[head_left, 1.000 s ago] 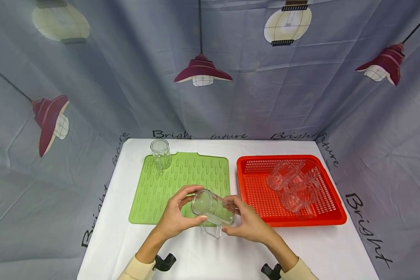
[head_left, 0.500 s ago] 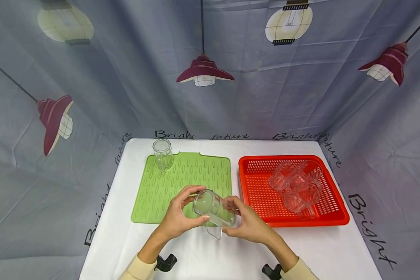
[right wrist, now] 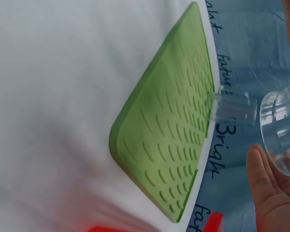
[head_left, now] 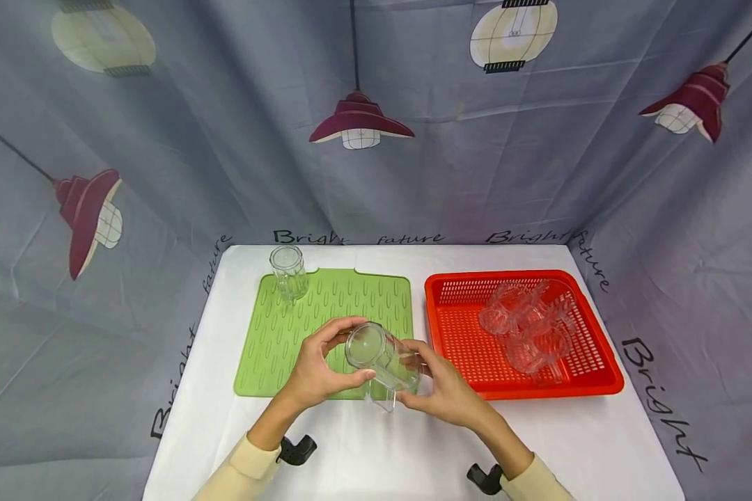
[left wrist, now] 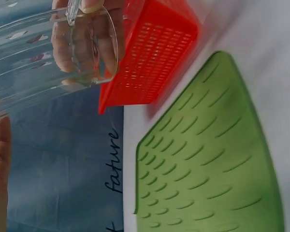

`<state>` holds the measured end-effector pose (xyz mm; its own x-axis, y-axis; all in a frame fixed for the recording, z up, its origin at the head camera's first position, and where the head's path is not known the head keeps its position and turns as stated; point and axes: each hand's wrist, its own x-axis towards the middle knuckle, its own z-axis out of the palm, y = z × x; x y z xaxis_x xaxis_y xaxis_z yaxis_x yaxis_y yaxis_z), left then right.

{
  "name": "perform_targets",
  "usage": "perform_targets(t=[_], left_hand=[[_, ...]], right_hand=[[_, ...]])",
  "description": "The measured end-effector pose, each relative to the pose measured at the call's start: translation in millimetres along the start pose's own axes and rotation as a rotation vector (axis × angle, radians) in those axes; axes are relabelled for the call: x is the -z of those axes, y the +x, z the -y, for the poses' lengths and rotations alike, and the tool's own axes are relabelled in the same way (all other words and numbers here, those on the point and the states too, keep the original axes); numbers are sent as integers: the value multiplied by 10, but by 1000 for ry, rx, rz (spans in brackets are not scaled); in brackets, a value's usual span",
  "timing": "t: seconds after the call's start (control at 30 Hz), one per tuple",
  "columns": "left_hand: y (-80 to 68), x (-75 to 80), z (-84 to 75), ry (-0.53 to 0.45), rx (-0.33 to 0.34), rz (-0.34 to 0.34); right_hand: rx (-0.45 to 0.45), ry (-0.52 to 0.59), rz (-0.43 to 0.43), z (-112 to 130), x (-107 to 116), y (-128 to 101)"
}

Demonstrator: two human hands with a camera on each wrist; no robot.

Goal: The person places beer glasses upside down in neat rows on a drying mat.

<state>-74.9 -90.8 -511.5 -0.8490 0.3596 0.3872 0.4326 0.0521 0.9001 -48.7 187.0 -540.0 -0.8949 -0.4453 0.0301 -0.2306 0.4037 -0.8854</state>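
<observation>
Both hands hold one clear glass mug (head_left: 381, 364) on its side above the front edge of the green ribbed mat (head_left: 282, 334), its handle pointing down. My left hand (head_left: 322, 372) grips the open rim end; my right hand (head_left: 441, 390) cups the base end. In the left wrist view the mug (left wrist: 48, 53) fills the upper left, with fingers seen through it. The right wrist view shows the mug's rim (right wrist: 280, 130) and a palm (right wrist: 275, 198) at the right edge. A second clear mug (head_left: 288, 273) stands on the mat's far left corner.
A red perforated basket (head_left: 464, 334) to the right of the mat holds several clear glass mugs (head_left: 529, 330) piled on their sides. Everything rests on a white table (head_left: 576, 445) enclosed by grey printed curtains. Black clamps (head_left: 297, 449) sit at the near edge.
The mug held by both hands has moved slightly away from me, over the mat's front edge. The grip looks the same.
</observation>
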Motion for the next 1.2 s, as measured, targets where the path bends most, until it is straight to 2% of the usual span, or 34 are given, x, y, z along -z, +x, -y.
perform_targets(t=[0.13,0.27,0.43,0.7,0.8,1.03,1.2], left_hand=[[108,68,30,55,-11,-14],[243,170,121,140,35,-46],[453,335,306,264,101,-110],[758,586,662,373,159,-170],[849,631,776,392,185,-168],[1055,664,943,434,252,-102],[1096,671,1061,440,307,-84]], right_hand=[[-27,50,-15,20,41,10],[-41,75,-70,4,95,-19],[-20,68,-132,-39,154,-57],[-33,58,-160,-82,185,-123],[-45,57,-162,-89,187,-153],[-36,62,-177,-106,199,-184],[-34,66,-175,-124,195,-208]])
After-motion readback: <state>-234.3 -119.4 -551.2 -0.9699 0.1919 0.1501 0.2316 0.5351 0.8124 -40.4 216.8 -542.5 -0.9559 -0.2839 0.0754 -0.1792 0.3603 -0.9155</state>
